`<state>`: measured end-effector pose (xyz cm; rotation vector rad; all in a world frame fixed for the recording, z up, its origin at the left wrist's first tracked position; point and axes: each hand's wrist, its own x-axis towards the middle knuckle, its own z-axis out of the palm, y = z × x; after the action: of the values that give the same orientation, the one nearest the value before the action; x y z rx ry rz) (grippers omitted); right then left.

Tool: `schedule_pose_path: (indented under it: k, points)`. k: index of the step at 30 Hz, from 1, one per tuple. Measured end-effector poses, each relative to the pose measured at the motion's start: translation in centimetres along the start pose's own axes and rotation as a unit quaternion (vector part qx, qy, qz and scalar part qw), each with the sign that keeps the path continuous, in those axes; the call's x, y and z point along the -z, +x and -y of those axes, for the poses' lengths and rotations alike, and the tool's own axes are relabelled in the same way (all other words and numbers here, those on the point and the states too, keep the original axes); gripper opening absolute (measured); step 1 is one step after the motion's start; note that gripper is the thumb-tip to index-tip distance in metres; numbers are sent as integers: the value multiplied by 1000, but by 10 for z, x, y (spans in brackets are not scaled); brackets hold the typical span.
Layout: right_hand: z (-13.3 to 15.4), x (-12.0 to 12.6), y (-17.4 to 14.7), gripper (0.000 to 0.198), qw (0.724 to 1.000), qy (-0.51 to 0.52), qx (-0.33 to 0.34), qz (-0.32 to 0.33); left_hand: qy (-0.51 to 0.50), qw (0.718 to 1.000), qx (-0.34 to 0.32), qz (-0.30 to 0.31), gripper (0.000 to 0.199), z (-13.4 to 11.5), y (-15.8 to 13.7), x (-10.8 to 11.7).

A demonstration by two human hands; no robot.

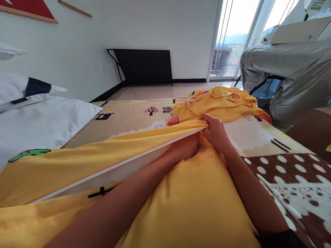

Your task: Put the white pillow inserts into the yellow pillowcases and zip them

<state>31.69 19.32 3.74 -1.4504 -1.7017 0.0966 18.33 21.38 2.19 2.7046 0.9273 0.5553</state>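
A yellow cover (pixel 196 199) with a white-edged opening (pixel 124 163) stretches across the front of the bed, plump in its near part. White material shows within the opening. My left hand (pixel 190 146) reaches into the right end of the opening, its fingers hidden by the fabric. My right hand (pixel 216 131) is closed on the cover's edge at that same corner, thumb and fingers pinching the cloth. Green and black prints mark the cover at the left. Beyond my hands lies a crumpled heap of yellow cloth (pixel 219 101) with pink and red prints.
A patterned blanket (pixel 137 110) covers the bed beneath. White pillows (pixel 51 120) lie at the left. A black panel (pixel 144 67) leans by the far wall. At the right stand plastic-wrapped furniture (pixel 281 60) with a box (pixel 300 31) on top, and a brown carton (pixel 310 131).
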Motion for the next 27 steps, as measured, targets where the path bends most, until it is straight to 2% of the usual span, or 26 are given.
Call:
schedule_pose_path:
  k: [3, 5, 7, 9, 12, 15, 18, 20, 23, 25, 27]
  points:
    - [-2, -1, 1, 36, 1000, 13, -2, -14, 81, 996, -6, -28, 27, -16, -7, -1]
    - [-2, 0, 1, 38, 1000, 1, 3, -27, 138, 988, -40, -47, 31, -24, -10, -3]
    - [-1, 1, 0, 39, 999, -14, 14, -42, 162, 983, -80, -42, 30, -25, -12, -3]
    - [-1, 2, 1, 40, 998, -20, 27, -55, 109, 989, -100, 7, 23, -20, -13, -2]
    - [-1, 6, 2, 40, 998, 10, 44, -46, -63, 992, -76, 73, 8, -9, -14, 4]
    - [-4, 11, 3, 41, 996, 73, 43, 1, -151, 985, -52, 58, 8, -1, -11, 11]
    - [-5, 15, 3, 46, 993, 103, 46, 41, -153, 986, -26, 58, 10, 0, -6, 15]
    - [-4, 15, 2, 52, 995, 77, 49, 32, -132, 987, -20, 91, 5, -1, -3, 16]
    - [-1, 15, -1, 60, 999, -14, 39, -18, -107, 983, -2, 148, 15, -5, -2, 14]
    - [2, 14, -3, 53, 996, -84, 14, -41, -107, 984, -5, 146, 12, -9, -3, 13]
    - [4, 14, -4, 38, 990, -135, -8, -42, -98, 986, -39, 127, 12, -11, -5, 11]
